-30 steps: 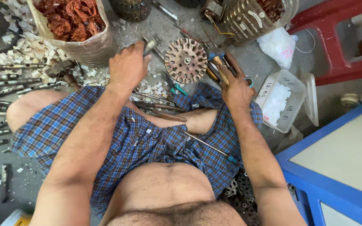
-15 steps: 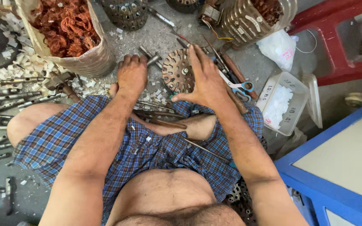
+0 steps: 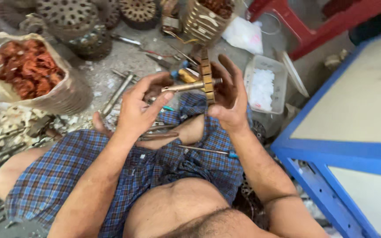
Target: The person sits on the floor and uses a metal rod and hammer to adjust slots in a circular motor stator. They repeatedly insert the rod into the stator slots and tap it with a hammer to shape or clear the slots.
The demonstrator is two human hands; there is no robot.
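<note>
Above cluttered floor [image 3: 124, 57], left hand [image 3: 140, 108] pinches shaft [image 3: 186, 86]; right hand [image 3: 228, 94] cups rotor [image 3: 206, 75].

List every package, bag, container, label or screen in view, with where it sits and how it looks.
Tan woven sack: floor, upper left; open, full of reddish-brown coiled scrap.
Clear plastic tub: floor right of the right hand; rectangular, white bits inside.
Translucent white plastic bag: floor, top centre; crumpled.
No labels, signs or screens visible.
</note>
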